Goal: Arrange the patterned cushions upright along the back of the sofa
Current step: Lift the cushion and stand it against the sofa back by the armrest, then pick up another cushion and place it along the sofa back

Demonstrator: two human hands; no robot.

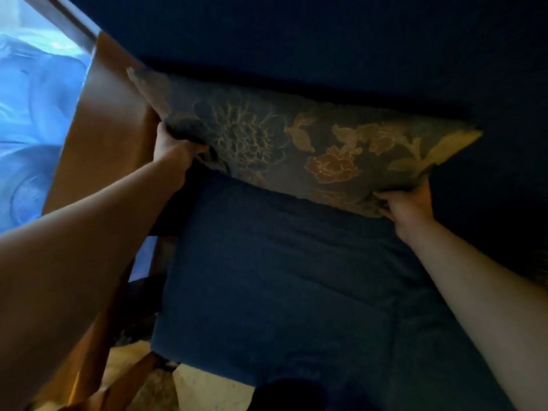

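The dark blue fabric sofa seat lies bare between the two forearms, open to a reach from the front. At its rear, the floral-patterned grey cushion spans the way to the dark blue backrest. The brown wooden armrest panel walls off the left side, touching the cushion's left end. Right of the cushion, the backrest shows uncovered.

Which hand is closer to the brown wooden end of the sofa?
Left. The left hand grips the patterned cushion right beside the wooden sofa end; the right hand holds the cushion's far corner.
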